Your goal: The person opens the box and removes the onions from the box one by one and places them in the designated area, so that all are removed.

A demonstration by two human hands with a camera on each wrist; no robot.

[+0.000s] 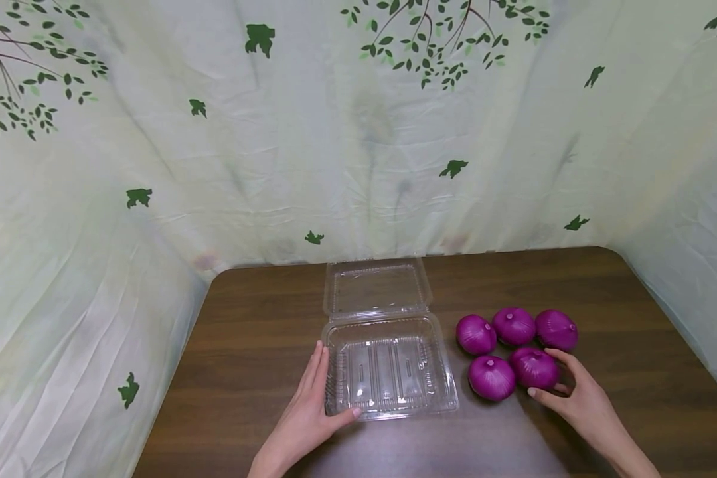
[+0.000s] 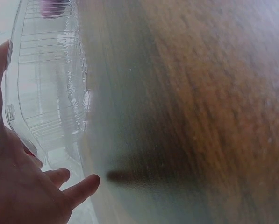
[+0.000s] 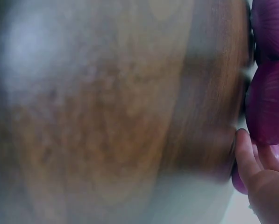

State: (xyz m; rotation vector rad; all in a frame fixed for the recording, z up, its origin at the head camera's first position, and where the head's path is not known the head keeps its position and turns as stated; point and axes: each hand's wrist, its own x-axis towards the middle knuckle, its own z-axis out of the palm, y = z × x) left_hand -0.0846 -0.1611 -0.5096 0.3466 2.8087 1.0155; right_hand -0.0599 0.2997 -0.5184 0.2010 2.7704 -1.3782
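Observation:
A clear plastic clamshell container [image 1: 388, 378] lies opened out on the table, its lid [image 1: 378, 289] folded back toward the wall. My left hand [image 1: 305, 415] rests against the tray's left side with fingers extended, the thumb on its front left corner. In the left wrist view, the fingers [image 2: 83, 189] reach down beside the clear wall. To the right of the tray, several red onions sit close together in two rows. My right hand [image 1: 588, 405] holds the front right red onion [image 1: 534, 368] between thumb and fingers. That onion [image 3: 268, 102] also shows in the right wrist view.
Beside the held one is another onion [image 1: 492, 378]; behind stand a left onion [image 1: 475, 334], a middle one [image 1: 514, 326] and a right one [image 1: 557, 330]. The brown wooden table [image 1: 263, 318] ends at a pale leaf-printed curtain [image 1: 311, 166].

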